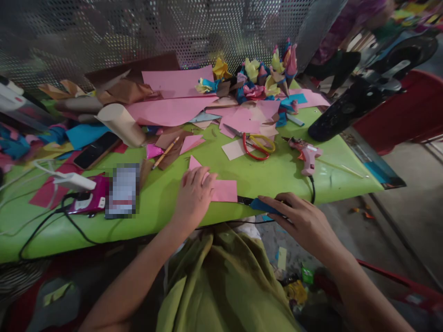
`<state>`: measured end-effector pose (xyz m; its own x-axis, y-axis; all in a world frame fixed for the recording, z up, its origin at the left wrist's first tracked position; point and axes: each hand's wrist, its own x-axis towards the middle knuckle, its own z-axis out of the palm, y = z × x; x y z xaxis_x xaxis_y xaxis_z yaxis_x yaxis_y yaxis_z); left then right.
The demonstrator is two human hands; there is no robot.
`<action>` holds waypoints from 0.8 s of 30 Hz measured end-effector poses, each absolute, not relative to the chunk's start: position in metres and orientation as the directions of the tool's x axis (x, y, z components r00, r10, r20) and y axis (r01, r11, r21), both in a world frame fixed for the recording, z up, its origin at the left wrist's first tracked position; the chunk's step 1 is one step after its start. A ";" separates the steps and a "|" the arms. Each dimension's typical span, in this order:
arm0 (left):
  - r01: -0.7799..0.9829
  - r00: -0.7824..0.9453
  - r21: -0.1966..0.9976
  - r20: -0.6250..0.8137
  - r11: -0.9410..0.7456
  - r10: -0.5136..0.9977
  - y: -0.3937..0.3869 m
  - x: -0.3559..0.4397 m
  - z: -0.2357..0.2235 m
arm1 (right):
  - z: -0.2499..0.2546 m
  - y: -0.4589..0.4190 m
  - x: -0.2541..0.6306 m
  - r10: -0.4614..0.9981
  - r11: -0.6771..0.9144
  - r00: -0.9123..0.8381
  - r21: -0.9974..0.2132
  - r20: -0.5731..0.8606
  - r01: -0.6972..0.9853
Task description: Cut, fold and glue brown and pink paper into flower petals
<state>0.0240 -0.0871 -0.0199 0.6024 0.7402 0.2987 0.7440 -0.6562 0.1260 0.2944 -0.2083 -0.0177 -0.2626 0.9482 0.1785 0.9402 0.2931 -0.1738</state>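
Observation:
My left hand (194, 196) presses down on a folded piece of pink paper (226, 190) near the table's front edge, its fingers curled over it. One pointed corner of pink paper sticks out beyond the fingers. From the right, my right hand (304, 221) grips a blue-handled cutter knife (262, 205). Its dark blade end meets the right edge of the pink paper; whether it sits inside a fold cannot be made out. Farther right lies a pink glue gun (309, 157), and scissors (258, 145) with red and yellow handles rest beyond the paper.
Pink sheets (178, 82) and crumpled paper flowers (254, 71) crowd the back of the green table (162, 193). At left are a phone (122, 191), a magenta power strip (90, 196) and cables. A pencil (166, 152) and cardboard tube (121, 123) lie mid-left; a dark bottle-like object (341, 113) stands right.

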 end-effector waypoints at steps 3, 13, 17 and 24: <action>0.643 0.689 0.203 0.268 -0.739 0.673 -0.084 0.021 -0.026 | -0.018 -0.208 0.294 0.945 0.304 -0.268 -0.202 0.186 0.931; 0.554 0.814 0.263 0.028 -0.790 0.580 -0.087 0.014 -0.029 | -0.027 -0.216 0.288 0.941 0.309 -0.255 -0.258 0.221 0.915; 0.572 0.808 0.220 0.019 -0.790 0.589 -0.090 0.015 -0.031 | -0.030 -0.221 0.282 0.941 0.297 -0.240 -0.242 0.240 0.924; 0.584 0.798 0.211 0.026 -0.784 0.601 -0.091 0.016 -0.033 | -0.029 -0.225 0.275 0.944 0.289 -0.233 -0.241 0.235 0.926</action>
